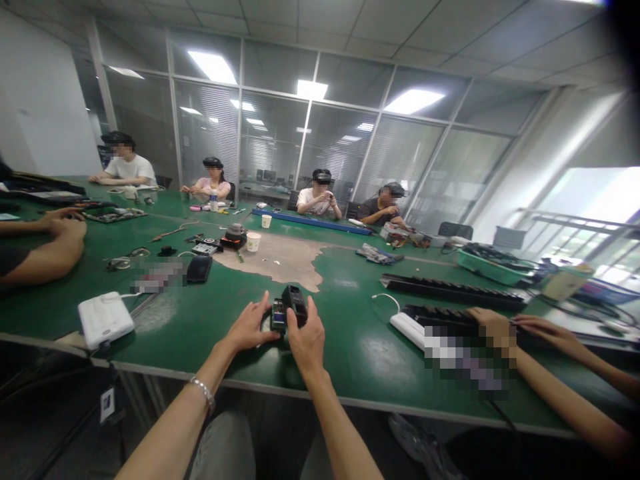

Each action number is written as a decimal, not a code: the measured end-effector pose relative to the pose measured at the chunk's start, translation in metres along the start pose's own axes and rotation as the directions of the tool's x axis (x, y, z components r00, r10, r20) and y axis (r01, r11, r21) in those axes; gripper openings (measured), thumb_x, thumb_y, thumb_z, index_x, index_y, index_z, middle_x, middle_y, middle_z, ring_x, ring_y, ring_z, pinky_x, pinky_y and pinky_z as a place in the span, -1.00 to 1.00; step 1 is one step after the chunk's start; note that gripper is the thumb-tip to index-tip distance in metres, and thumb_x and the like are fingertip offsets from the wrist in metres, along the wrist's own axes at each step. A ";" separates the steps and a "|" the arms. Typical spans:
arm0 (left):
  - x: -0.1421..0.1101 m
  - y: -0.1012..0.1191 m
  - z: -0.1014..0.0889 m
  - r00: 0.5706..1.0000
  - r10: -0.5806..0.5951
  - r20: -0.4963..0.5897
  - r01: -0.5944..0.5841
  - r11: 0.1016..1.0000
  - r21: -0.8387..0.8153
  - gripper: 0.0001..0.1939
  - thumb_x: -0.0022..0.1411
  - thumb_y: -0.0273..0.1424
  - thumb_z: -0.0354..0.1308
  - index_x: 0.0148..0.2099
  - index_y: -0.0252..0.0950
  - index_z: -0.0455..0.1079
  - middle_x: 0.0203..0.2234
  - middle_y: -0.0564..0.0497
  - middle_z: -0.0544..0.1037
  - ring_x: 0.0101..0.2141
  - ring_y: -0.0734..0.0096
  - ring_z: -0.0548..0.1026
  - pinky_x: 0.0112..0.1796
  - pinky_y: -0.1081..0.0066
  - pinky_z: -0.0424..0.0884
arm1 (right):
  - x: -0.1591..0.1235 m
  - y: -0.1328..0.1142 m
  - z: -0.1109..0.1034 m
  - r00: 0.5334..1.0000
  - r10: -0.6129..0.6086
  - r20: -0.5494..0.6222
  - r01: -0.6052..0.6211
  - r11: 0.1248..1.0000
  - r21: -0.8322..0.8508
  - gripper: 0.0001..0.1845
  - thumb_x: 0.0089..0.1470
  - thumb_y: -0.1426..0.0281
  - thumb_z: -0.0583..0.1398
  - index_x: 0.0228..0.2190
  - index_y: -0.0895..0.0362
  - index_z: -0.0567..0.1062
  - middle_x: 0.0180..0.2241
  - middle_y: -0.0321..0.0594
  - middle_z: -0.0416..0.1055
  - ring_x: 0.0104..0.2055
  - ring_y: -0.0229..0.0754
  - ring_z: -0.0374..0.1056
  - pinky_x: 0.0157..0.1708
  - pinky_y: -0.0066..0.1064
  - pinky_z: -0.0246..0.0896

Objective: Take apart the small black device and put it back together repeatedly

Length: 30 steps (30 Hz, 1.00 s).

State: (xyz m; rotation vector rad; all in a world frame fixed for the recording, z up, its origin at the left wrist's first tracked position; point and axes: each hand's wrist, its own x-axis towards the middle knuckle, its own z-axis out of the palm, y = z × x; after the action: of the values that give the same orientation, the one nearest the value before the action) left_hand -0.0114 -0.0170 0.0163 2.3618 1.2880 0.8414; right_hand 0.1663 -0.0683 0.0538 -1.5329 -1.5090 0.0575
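Observation:
A black boxy electronic device (279, 317) is held just over the near edge of the green table, between my two hands. Its left part shows small coloured and metallic pieces inside. Against it on the right, a black plastic housing (295, 301) stands tilted up. My left hand (249, 327) grips the device's left side, thumb at the bottom and fingers at the upper edge. The fingers of my right hand (307, 339) close around the housing, thumb on its near face. Whether the two black parts are joined, I cannot tell.
A white power bank (106, 320) and a black phone (199, 269) lie to the left. Right of me, a co-worker's hands (495, 330) touch a long black strip (440, 317) beside a white power strip (407, 330). Paper cups (253, 242) stand ahead; several people sit around the table.

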 end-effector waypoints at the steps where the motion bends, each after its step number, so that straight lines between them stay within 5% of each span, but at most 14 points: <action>1: 0.000 0.000 0.000 1.000 0.003 -0.002 -0.003 1.000 -0.008 0.16 0.07 -0.01 0.23 0.39 -0.27 -0.50 0.20 -0.17 0.27 0.21 -0.02 0.17 0.20 0.02 -0.06 | 0.001 -0.006 0.002 1.000 -0.002 0.015 0.002 1.000 0.002 -0.28 0.20 0.11 0.04 0.22 0.33 0.14 -0.01 0.15 0.37 0.01 0.04 0.32 -0.02 -0.22 0.18; 11: -0.001 -0.001 0.001 1.000 0.020 -0.010 -0.021 1.000 -0.018 0.15 0.07 -0.24 0.21 0.38 -0.30 -0.61 0.19 -0.16 0.29 0.22 0.07 0.16 0.22 0.02 -0.07 | 0.000 -0.032 0.015 0.993 0.009 0.121 0.008 0.990 -0.138 -0.25 0.17 0.15 0.10 0.22 0.39 0.11 -0.09 0.17 0.42 -0.09 0.06 0.39 -0.10 -0.26 0.21; 21: -0.002 0.003 0.000 1.000 0.002 0.002 -0.002 1.000 0.019 0.11 0.05 -0.31 0.16 0.38 -0.35 -0.57 0.27 -0.27 0.10 0.25 0.04 0.11 0.23 -0.01 -0.09 | -0.015 -0.028 0.021 0.973 0.061 0.224 -0.002 0.967 -0.255 -0.26 0.13 0.24 0.11 0.22 0.38 0.10 -0.14 0.15 0.44 -0.08 0.08 0.39 -0.16 -0.25 0.23; 30: -0.001 -0.004 0.004 0.999 0.035 0.009 -0.035 0.999 0.034 0.07 0.08 -0.38 0.11 0.37 -0.33 -0.61 0.23 -0.20 0.21 0.24 0.12 0.14 0.24 0.04 -0.10 | -0.007 -0.032 0.015 0.969 0.042 0.244 0.029 0.960 -0.280 -0.19 0.11 0.14 0.13 0.19 0.47 0.13 -0.12 0.23 0.43 -0.05 0.14 0.36 -0.10 -0.20 0.21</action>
State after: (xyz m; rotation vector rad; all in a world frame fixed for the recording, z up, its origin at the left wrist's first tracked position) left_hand -0.0113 -0.0159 0.0107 2.4182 1.2712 0.8251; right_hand 0.1312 -0.0718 0.0621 -1.8104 -1.7691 0.0398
